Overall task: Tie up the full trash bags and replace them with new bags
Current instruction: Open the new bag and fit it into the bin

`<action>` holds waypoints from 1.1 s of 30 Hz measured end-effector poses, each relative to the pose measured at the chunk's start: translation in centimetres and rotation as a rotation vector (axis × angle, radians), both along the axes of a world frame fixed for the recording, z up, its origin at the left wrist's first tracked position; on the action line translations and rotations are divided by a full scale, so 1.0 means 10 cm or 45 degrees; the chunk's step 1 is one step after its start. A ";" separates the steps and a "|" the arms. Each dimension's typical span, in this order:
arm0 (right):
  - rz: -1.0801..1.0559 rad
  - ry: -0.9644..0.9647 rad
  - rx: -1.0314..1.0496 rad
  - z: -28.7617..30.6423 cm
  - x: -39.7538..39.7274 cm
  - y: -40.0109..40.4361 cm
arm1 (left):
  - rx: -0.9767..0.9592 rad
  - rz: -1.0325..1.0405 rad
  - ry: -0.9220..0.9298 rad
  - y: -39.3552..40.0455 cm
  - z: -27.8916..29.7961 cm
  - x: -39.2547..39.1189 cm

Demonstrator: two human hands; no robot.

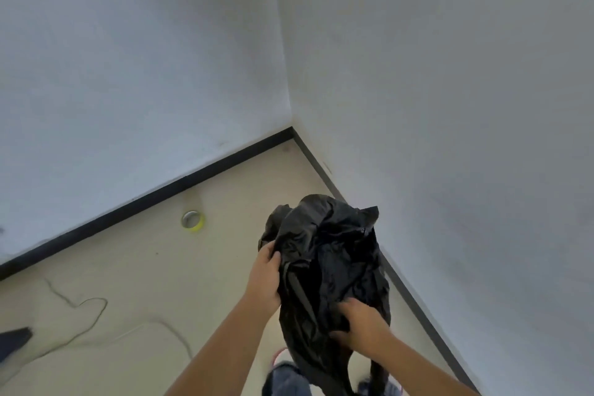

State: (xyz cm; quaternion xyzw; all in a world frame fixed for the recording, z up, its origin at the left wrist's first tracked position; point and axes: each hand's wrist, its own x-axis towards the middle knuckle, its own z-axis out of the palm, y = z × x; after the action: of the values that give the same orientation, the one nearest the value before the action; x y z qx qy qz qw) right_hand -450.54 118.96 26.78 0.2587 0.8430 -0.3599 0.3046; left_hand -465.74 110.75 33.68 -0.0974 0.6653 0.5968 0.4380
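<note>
Trash bag [331, 267] hangs lengthwise (crumpled top up) between both hands.

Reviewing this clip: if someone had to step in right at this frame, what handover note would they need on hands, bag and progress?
Left hand: grips the black trash bag at its left edge.
Right hand: grips the bag lower down, on its near side.
Bag: held up off the floor in the room corner, crumpled, mouth loose, no knot visible.
Roll of yellow tape lies on the floor near the baseboard.
Done: nothing tied that shows. No bin in view.
Left: tying and fitting new bags.
</note>
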 end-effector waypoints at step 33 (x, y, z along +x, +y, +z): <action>-0.201 0.690 0.497 -0.57 0.26 1.12 | -0.523 -0.748 0.986 0.28 -1.38 0.22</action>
State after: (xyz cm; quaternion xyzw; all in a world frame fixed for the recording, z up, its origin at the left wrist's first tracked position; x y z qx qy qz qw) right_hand -447.98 130.14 21.07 0.2715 0.9237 -0.2700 -0.0146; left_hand -463.54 113.53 19.87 0.2368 0.8809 0.2983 0.2808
